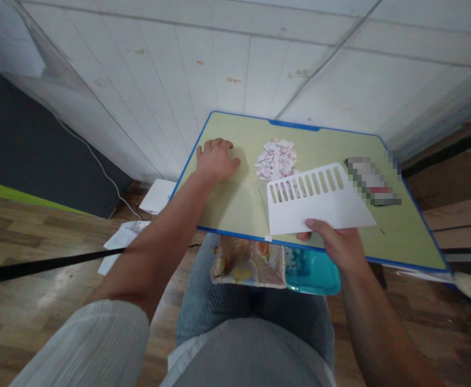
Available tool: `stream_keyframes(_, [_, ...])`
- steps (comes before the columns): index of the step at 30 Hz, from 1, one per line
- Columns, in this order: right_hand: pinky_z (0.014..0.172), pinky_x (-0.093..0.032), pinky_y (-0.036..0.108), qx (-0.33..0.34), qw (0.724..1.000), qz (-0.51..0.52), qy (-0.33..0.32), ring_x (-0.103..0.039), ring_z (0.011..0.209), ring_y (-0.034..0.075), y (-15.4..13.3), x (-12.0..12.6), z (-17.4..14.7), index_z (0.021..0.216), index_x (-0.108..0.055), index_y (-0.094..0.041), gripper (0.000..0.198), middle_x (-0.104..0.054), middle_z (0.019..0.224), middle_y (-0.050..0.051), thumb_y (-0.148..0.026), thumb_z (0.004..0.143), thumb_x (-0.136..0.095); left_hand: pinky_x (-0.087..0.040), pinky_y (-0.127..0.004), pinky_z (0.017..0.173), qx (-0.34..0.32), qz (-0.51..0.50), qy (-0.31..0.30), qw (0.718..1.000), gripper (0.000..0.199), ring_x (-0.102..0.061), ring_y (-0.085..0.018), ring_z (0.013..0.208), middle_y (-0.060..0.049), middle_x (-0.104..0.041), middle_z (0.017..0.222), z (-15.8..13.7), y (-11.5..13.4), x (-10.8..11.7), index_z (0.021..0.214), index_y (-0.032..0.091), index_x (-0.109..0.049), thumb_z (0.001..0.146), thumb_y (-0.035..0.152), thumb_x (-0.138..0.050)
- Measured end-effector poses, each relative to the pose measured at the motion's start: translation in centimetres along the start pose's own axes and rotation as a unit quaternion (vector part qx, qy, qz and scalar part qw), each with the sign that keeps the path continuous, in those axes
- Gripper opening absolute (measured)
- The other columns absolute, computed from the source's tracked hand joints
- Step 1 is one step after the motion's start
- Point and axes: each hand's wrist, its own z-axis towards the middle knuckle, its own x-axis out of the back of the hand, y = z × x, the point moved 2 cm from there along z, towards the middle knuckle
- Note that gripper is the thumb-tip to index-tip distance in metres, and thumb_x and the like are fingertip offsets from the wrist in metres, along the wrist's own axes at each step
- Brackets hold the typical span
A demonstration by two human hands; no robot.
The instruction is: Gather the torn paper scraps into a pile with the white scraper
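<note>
My right hand (340, 244) grips the lower edge of a white sheet (319, 207) with a row of tall rounded slots along its upper side, thumb on top. A heap of torn paper pieces (277, 157) lies on the small table (243, 215) just behind the sheet, and some pieces show through its left slots. Left of the heap, my left hand (216, 158) rests on or just over the tabletop, fingers bent a little and thumb apart, holding nothing. A single white scrap (268, 238) sits at the table's front edge.
A dark flat object with a blurred face (374, 181) lies at the table's right. Below the front edge are a patterned cloth-like container (247, 269) and a turquoise tray (313, 271) over my lap. A white box (158, 196) stands on the floor, left. The panelled wall is behind.
</note>
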Motion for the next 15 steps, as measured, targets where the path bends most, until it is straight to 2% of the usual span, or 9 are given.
stream_keyframes(5, [0.079,-0.072,0.042,0.027,0.999,-0.003,-0.029,-0.081,0.066,0.028,0.5,0.1,0.3,0.066,-0.081,-0.026,0.033,-0.082,0.067,0.006,-0.044,0.092,-0.089,-0.036,-0.064,0.142,0.01,0.018,0.015,1.0,0.05,-0.051,-0.041,0.168,-0.016,-0.068,0.173,-3.0,-1.1,0.4,0.155,0.029,-0.072,0.11,0.048,-0.061])
stream_keyframes(9, [0.082,-0.072,0.043,0.051,0.997,-0.023,-0.05,-0.081,0.068,0.028,0.6,-0.1,0.2,0.067,-0.082,-0.026,0.035,-0.082,0.068,0.006,-0.046,0.095,-0.087,-0.036,-0.059,0.143,0.009,0.023,0.025,0.999,0.051,-0.053,-0.04,0.167,-0.017,-0.068,0.172,-3.7,-0.9,0.3,0.156,0.026,-0.072,0.111,0.048,-0.058])
stream_keyframes(12, [0.079,-0.072,0.044,0.032,0.998,-0.043,-0.022,-0.081,0.068,0.029,0.2,0.5,0.1,0.064,-0.08,-0.027,0.038,-0.082,0.068,0.006,-0.048,0.095,-0.088,-0.037,-0.058,0.142,0.012,0.024,0.03,0.999,0.054,-0.054,-0.041,0.166,-0.018,-0.068,0.172,-3.5,-0.9,0.2,0.155,0.025,-0.072,0.11,0.05,-0.057])
stream_keyframes(15, [0.081,-0.072,0.045,0.024,0.998,-0.062,0.022,-0.081,0.07,0.03,-0.2,2.2,-0.1,0.062,-0.078,-0.028,0.038,-0.082,0.069,0.006,-0.05,0.093,-0.088,-0.038,-0.057,0.141,0.008,0.017,0.035,0.999,0.053,-0.054,-0.041,0.165,-0.016,-0.069,0.17,-3.3,-1.1,0.3,0.154,0.028,-0.071,0.109,0.053,-0.058])
